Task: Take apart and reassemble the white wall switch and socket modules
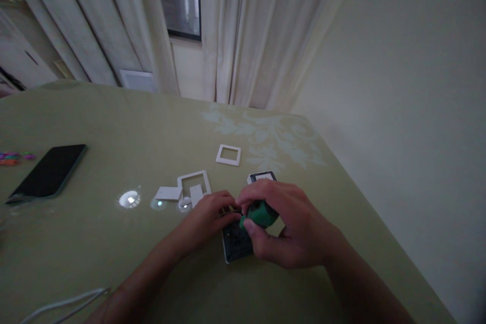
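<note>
In my right hand (pixel 290 223) is a screwdriver with a green and black handle (pixel 261 214), gripped between thumb and fingers and tilted toward the left. Its tip is hidden by my fingers. Below it lies a dark, square switch-like module (pixel 235 244) with a pale edge, partly covered by my right hand. My left hand (pixel 212 215) reaches over the module's upper left, thumb and fingers curled together near the screwdriver's front end; what they pinch is hidden. Just beyond my right hand sits another module (pixel 261 176), dark with a white label.
Two white square frames, one farther off (pixel 228 155) and one nearer (pixel 194 182), lie on the pale green table (pixel 114 253) with white plates (pixel 169 193). A dark tablet or phone (pixel 49 172), colourful small items (pixel 11 157) and a white cable (pixel 72 301) are left. A wall (pixel 410 111) borders the right.
</note>
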Demonstrator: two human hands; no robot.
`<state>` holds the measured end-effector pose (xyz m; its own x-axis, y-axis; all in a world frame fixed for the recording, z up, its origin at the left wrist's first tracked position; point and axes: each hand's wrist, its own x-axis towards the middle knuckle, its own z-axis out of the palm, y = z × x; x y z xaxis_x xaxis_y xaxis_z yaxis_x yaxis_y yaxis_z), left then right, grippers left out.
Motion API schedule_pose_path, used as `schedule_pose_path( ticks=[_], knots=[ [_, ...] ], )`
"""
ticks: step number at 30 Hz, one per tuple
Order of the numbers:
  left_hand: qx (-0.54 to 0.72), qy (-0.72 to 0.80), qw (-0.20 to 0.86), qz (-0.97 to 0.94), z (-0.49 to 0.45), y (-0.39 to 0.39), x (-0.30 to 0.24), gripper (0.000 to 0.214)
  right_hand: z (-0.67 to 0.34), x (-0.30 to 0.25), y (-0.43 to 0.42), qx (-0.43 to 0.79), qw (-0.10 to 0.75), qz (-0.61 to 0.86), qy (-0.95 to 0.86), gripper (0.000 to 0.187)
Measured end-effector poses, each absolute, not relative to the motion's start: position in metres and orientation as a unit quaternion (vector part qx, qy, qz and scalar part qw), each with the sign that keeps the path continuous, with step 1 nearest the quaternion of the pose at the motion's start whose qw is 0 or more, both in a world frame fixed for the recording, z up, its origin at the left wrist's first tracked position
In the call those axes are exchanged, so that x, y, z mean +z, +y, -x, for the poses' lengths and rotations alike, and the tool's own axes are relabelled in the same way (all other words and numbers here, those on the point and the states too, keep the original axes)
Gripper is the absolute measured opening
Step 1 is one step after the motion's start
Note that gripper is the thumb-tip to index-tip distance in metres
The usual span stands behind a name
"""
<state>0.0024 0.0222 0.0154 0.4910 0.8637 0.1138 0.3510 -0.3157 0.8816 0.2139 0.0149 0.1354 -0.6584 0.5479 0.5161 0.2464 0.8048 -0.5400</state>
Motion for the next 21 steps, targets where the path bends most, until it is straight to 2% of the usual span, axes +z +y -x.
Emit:
schedule_pose_path(
  ticks=[21],
  knots=[
    [0.310,0.405,0.423,-0.749,-0.0042,0.0229,0.0136,0.018,-0.2148,0.1366,0.0158,0.218,0.365,0.211,-0.880,0.030]
  ],
)
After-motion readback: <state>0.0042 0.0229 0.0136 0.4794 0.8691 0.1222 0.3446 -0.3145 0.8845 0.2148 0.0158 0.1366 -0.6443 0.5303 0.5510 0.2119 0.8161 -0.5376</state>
